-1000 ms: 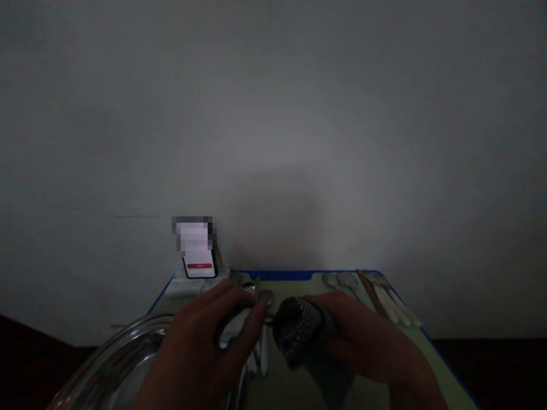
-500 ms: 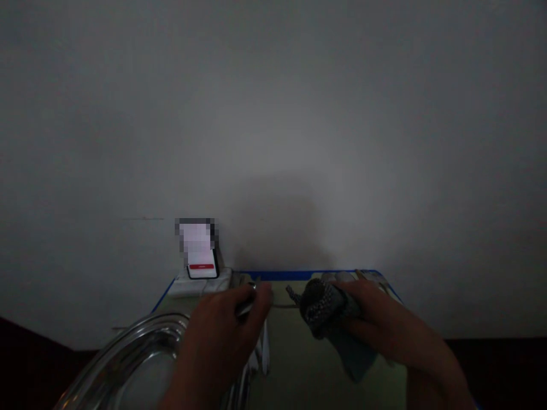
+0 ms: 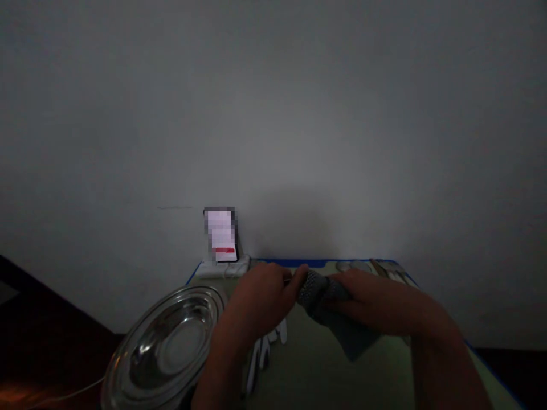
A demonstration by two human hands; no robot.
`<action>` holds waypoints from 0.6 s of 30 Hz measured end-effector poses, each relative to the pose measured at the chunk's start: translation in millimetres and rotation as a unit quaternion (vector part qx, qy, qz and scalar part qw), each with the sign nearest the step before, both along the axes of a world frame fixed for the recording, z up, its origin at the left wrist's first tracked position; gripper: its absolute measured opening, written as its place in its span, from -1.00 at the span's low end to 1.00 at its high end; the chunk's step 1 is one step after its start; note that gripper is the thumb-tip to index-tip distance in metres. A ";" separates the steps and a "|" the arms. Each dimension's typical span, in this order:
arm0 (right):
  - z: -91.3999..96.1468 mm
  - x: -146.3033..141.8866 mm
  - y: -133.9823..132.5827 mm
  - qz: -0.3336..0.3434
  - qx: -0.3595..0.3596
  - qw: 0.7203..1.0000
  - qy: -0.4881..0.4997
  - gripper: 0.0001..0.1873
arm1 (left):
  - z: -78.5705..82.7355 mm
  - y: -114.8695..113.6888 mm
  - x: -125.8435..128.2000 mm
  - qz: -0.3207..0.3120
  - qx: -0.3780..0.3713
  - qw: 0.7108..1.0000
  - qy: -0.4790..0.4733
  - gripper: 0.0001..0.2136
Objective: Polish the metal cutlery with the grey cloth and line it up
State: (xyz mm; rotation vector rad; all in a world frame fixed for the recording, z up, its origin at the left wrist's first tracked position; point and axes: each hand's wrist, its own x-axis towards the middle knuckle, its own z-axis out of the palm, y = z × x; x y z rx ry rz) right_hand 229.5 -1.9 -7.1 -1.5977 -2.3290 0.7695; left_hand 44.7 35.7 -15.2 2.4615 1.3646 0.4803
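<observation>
My right hand (image 3: 356,296) is closed around a bunched grey patterned cloth (image 3: 325,293), and a loose corner hangs below it. Against the cloth's left end, my left hand (image 3: 271,296) is closed in a pinch. A thin shiny piece of cutlery (image 3: 288,279) shows between its fingers; whether it is a spoon, fork or knife is hidden. Below my left wrist, several pieces of cutlery (image 3: 264,353) with pale metal handles lie on the table (image 3: 316,370).
A wide, shiny metal basin (image 3: 117,370) stands left of my left forearm. Behind it a lit phone (image 3: 224,250) leans on the wall, on a white object (image 3: 209,269). Round items (image 3: 359,266) and more long utensils (image 3: 395,270) lie at the back right.
My left hand has moved right with the piece of cutlery and now meets the cloth in my right hand. The whole view has shifted, so the basin and phone appear further right.
</observation>
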 end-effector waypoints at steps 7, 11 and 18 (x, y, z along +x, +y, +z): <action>-6.3 -9.6 -1.4 -0.004 0.035 0.998 -0.056 -0.66 | -12.5 21.5 -17.7 -0.062 -0.071 0.996 -0.004 -0.58; -22.9 -12.7 3.5 0.014 0.062 0.998 -0.009 -0.71 | -9.5 26.6 -17.6 0.018 0.007 1.000 -0.012 -0.55; -125.3 -20.2 -10.4 -0.121 0.047 0.945 0.300 -0.67 | -19.6 24.4 11.9 0.014 0.000 0.991 -0.135 -0.65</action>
